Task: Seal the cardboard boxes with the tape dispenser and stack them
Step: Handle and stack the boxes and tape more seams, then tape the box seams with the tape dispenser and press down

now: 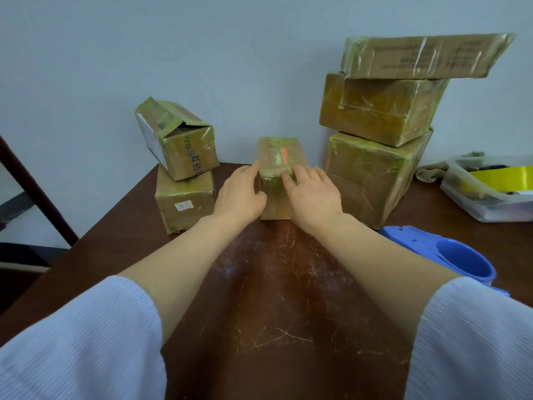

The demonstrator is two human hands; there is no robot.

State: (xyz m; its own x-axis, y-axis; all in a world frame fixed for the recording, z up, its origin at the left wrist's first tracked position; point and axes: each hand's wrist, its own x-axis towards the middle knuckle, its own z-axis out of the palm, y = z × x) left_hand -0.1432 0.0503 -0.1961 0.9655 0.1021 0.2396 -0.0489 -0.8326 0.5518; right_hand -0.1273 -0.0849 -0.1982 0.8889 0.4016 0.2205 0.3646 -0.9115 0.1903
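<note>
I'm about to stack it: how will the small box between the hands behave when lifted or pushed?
Likely stiff: the small box shows crisp edges against the left hand and right hand. Its glossy tape wrap may feel slippery. Being narrow, it might tip sideways.

Tilted box (176, 140): we record blue characters (196, 160) running up its near face, Chinese-looking script, too blurred for us to read.
White label (150, 137): on the left face of the same carton; we see grey print, none of it legible.
Lower left box (184, 217): we log a small white sticker (183, 205) with faint dark marks, unreadable.
Flat top box (424, 56): several lines of dark print along its side, which we cannot make out.
Middle box (271, 153): an orange-red mark (284, 155) under the tape on top; we find no letters in it.
Brands, numbers: we can read none.
</note>
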